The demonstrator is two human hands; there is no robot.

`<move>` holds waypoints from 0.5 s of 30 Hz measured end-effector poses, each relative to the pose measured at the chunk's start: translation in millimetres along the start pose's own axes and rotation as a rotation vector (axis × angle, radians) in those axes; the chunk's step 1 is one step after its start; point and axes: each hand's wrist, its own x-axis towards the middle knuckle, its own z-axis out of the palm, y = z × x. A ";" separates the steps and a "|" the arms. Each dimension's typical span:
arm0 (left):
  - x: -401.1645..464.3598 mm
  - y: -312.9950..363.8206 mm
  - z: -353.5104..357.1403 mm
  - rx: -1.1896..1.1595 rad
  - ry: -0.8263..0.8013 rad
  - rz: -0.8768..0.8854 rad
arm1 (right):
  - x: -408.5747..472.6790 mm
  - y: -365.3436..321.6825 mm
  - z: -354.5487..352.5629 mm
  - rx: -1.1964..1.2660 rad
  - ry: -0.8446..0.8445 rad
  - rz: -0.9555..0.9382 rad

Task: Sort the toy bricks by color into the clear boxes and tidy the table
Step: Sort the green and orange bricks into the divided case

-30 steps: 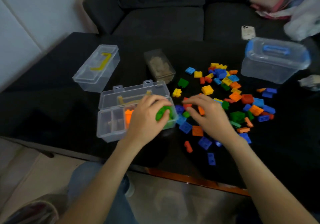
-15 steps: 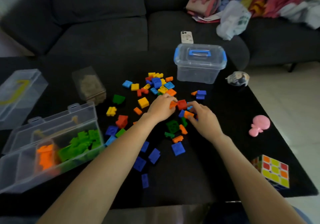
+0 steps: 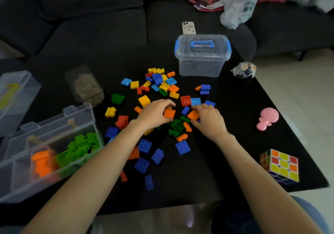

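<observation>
- Both hands are down in the middle of the brick pile on the black worktop (image 3: 226,161).
- Left hand (image 3: 153,115): grip is pinched around an orange brick (image 3: 169,113), fingers curled over its top edge.
- Right hand (image 3: 209,119): grip curled onto another orange piece (image 3: 193,115), thumb side tucked against it. Looks like it's holding it, though the fingers hide most of the brick.
- Loose bricks (image 3: 163,83) are scattered all around the hands: yellows, blues and reds bunched up toward the far side, a run of blue ones (image 3: 144,145) nearer the body, dark green ones (image 3: 177,125) right between the two hands.
- The open compartment box (image 3: 79,114) sits at the left edge, lid tipped back. It has orange bricks (image 3: 42,163) in one section and green bricks (image 3: 81,147) in the section beside it.
- A lidded clear tub with blue handle (image 3: 202,55) stands on the far side, closed, just past the pile.
- Another clear box (image 3: 16,96) is at the far left, partly cut off.
- Other stuff on the worktop: a small clear container with brownish contents (image 3: 85,87), a pink toy (image 3: 267,119), a puzzle cube (image 3: 280,165) at the right corner, and a phone (image 3: 188,27) face down on the sofa behind.
</observation>
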 end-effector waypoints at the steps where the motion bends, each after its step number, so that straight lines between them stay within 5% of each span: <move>1: -4.1 1.5 -2.1 0.002 0.040 0.013 | -0.5 -3.5 -0.4 0.003 0.042 0.003; 6: -61.9 -2.2 -28.9 -0.196 0.379 0.033 | -21.4 -41.6 -14.2 0.281 0.257 -0.071; 11: -167.2 -47.5 -48.9 -0.372 0.672 -0.055 | -42.3 -127.6 -11.7 0.548 0.166 -0.318; 15: -255.5 -100.7 -56.8 -0.416 0.788 -0.340 | -52.8 -209.9 5.6 0.639 0.054 -0.510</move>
